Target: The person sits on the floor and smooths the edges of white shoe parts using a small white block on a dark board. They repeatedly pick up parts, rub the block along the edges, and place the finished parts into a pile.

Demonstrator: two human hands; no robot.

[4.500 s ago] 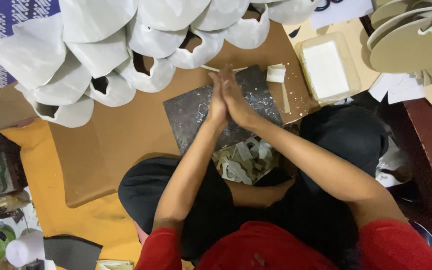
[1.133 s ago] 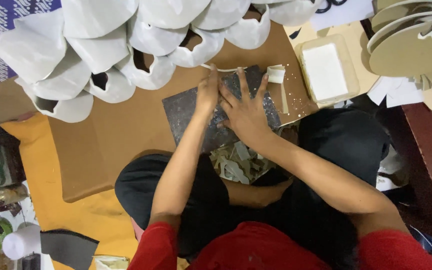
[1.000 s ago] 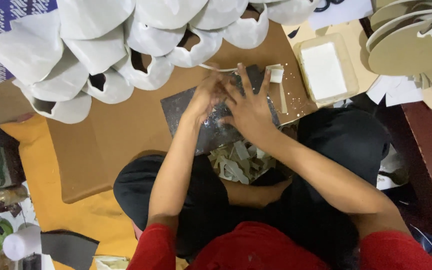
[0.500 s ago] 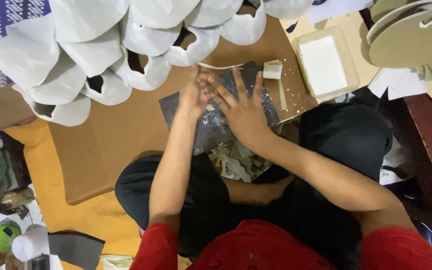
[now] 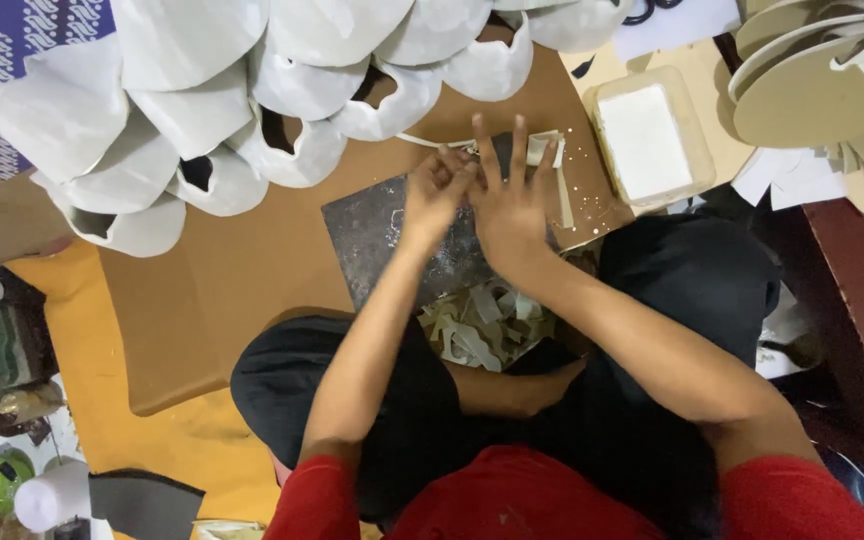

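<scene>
Item: my left hand, fingers curled together over the far edge of the dark cutting mat; what they pinch is hidden. My right hand, fingers spread apart, flat on the mat and covering it. Pale scraps heaped in my lap. White curled shapes above, cut off by the frame.

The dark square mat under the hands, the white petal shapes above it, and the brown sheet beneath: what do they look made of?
Dark mat: looks like a rigid cutting slab, maybe glass or stone, with a mottled, scuffed sheen. White petal shapes: probably foam sheet or thick paper, matte, holding soft curves. Brown sheet: likely cardboard or kraft board, flat, matte, with a clean cut edge.
</scene>
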